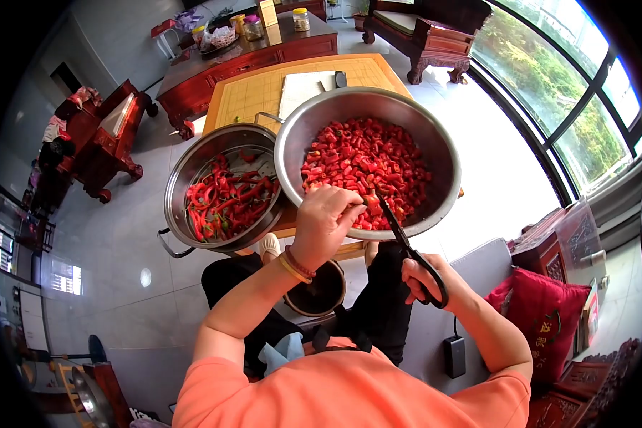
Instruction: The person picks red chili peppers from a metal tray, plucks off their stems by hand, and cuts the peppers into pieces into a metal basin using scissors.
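My left hand (328, 215) is closed in a pinch over the near edge of a large steel bowl, holding a red chili pepper (364, 202) by its green stem end. Black scissors (399, 232) are in my right hand (428, 278), their blades pointing up and left beside that pepper. Cut red chili pieces (367, 160) fill the bottom of the bowl (441, 143). To its left, a steel pot (176, 187) holds whole red chilies (228, 200), some with green stems.
Beneath the bowls stands a wooden table (246, 93) with a white board (303, 89) on it. A dark bin (321, 291) sits between my legs. On the grey seat to the right lie a black box (454, 357) and a red cushion (546, 321).
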The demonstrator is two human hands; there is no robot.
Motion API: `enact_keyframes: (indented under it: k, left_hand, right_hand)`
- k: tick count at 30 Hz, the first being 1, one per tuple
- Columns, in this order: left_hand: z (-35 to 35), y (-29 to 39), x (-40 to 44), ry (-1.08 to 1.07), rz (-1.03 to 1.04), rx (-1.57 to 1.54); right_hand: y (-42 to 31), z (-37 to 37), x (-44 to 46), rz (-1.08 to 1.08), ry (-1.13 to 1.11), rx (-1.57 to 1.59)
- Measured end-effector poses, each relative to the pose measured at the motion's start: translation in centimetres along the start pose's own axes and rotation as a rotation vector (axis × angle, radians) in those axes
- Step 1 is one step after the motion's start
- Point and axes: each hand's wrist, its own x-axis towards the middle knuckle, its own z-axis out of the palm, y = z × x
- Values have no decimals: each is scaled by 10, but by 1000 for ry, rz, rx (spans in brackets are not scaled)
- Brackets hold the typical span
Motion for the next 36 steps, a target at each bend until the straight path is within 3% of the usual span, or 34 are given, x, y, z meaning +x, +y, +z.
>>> enact_keyframes:
  k: [6, 26, 36]
  left_hand:
    - [3, -10, -4, 91, -65, 76]
    - [16, 5, -11, 110, 7, 84]
    - [12, 2, -10, 15, -96, -43]
  right_hand:
    - [14, 6, 0, -43, -161, 59]
    - [11, 24, 10, -5, -164, 291]
    - [5, 17, 12, -34, -85, -20]
